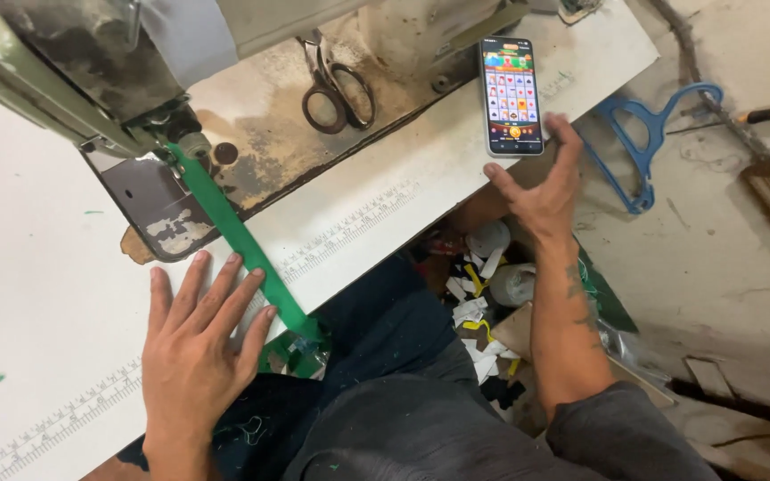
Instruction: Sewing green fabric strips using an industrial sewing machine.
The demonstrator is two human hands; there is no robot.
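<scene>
White counter [37, 294] carries your flat, released left hand [198, 343], fingertips touching the green strip [238, 236] running past them. Your right hand [541, 187], fingers loose and grasping nothing, hovers just below the phone [511, 95].

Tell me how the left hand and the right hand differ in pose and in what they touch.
The left hand lies flat, fingers spread, on the white table, its fingertips against the green strip running from the sewing machine. The right hand is raised at the table's edge, fingers curled open, thumb out, just below the phone, and I cannot tell whether it touches it. Neither hand closes around anything; both are bare.
</scene>
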